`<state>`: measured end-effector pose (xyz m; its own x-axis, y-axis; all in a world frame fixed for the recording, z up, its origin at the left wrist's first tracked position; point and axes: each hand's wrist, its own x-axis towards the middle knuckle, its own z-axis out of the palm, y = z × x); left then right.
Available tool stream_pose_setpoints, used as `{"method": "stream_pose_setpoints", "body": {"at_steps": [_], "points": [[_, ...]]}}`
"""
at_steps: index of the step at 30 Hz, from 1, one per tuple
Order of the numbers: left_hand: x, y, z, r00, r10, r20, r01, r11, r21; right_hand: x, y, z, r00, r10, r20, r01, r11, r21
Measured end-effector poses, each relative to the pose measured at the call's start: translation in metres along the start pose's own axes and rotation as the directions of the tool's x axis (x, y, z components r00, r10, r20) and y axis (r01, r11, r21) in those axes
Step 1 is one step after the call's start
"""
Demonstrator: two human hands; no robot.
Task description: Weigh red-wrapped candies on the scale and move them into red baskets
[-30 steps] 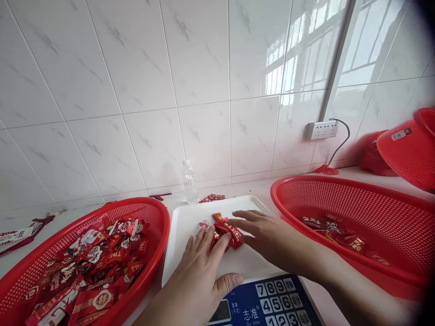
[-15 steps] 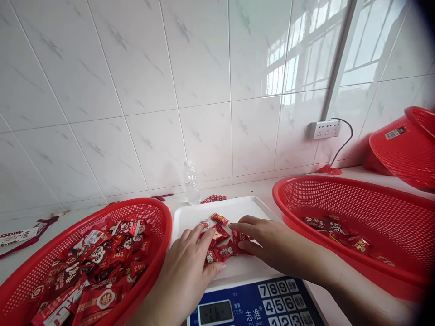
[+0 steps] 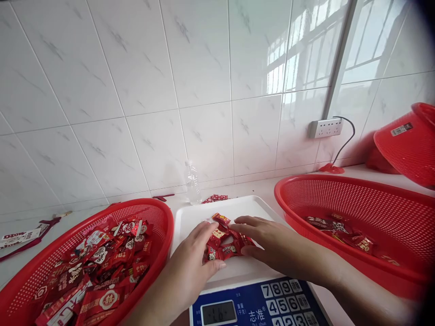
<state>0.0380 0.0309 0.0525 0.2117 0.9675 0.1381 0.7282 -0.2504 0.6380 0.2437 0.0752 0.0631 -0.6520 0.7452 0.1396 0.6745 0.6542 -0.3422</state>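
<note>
Taking the white weighing pan [image 3: 244,206] as the middle of a clock dial, nearest to me at six o'clock is the scale's blue panel [image 3: 245,309], with number keys to the right and a grey display [image 3: 219,312] whose digits, from where I stand, are too faint to read with certainty.

Just beyond, both hands are over the pan, cupped and unclenched around a small pile of red-wrapped candies [image 3: 228,249]. The left hand [image 3: 190,253] curves along the pile's eight o'clock side, thumb toward the middle; the right hand [image 3: 275,242] comes in from four o'clock, its fingertips against the candies. The pile lies on the pan between them.

At nine o'clock a red perforated basket [image 3: 169,226] holds a large heap of wrapped sweets [image 3: 112,253]; at three o'clock a second basket [image 3: 374,194] has only a few packets [image 3: 356,240] in its bottom.

Farther back on the tabletop [image 3: 256,189], a clear plastic bottle [image 3: 193,184] stands at eleven o'clock, near some red patterned wrappers [image 3: 215,198]. Toward two o'clock a tilted red basket [image 3: 404,154] shows, and a white power strip [image 3: 326,128] is on the tiled wall [image 3: 136,59].
</note>
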Motion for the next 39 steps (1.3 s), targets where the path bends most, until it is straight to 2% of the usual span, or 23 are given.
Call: {"method": "stream_pose_setpoints", "body": {"at_steps": [6,12,16,22,27,31,39], "points": [[0.004,-0.009,0.0,0.995,0.053,-0.085,-0.042,0.99,0.133,0.001,0.001,0.002,1.0,-0.003,0.008,0.004,0.998,-0.068],[0.004,-0.009,0.001,0.999,0.024,0.022,-0.024,1.0,-0.016,-0.001,0.001,-0.002,0.998,-0.003,0.066,0.008,0.998,-0.068],[0.003,-0.006,0.0,0.996,0.036,0.083,-0.03,0.997,-0.074,-0.002,0.002,-0.002,0.998,-0.004,0.058,0.009,0.997,-0.082],[0.003,-0.01,0.003,0.999,0.015,0.048,-0.02,0.995,0.099,0.003,0.006,0.006,1.0,0.024,-0.005,-0.025,0.988,-0.153],[0.002,-0.006,0.002,0.999,-0.029,0.046,0.023,0.99,0.138,0.004,0.008,0.009,0.996,0.056,-0.066,-0.07,0.969,-0.239],[0.003,-0.004,0.001,1.0,-0.008,0.007,0.007,0.984,0.18,0.001,0.007,0.004,0.999,0.022,-0.047,-0.031,0.98,-0.195],[0.003,-0.007,0.001,0.994,-0.054,0.1,0.028,0.969,0.246,-0.007,-0.003,-0.006,0.999,-0.041,0.018,0.042,0.994,-0.104]]}}
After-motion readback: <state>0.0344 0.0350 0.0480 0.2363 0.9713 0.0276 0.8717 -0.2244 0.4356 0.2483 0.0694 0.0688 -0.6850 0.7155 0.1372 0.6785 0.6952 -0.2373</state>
